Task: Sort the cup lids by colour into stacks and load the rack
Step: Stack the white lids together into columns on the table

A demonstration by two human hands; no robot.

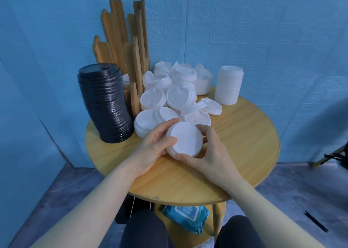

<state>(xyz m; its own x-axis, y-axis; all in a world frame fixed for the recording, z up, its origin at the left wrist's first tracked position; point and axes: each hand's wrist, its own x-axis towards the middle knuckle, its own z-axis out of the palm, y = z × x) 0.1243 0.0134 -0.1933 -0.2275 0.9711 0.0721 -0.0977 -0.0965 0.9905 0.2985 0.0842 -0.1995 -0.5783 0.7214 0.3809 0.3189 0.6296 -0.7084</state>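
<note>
I'm mid-stacking: my left hand [156, 146] and right hand [211, 151] curl their fingers round a short white stack [185, 141] just before the loose lid pile [173, 95]; next, another white lid needs nesting squarely.

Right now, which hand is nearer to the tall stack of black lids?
Left. The left hand grips the white lids just right of the black stack, with a gap between. The right hand holds the lids' far side, farther from it.

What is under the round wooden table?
Beneath the table lies a blue pack of wet wipes on a lower shelf, beside something dark. The tabletop and the person's knees cover the rest.
</note>
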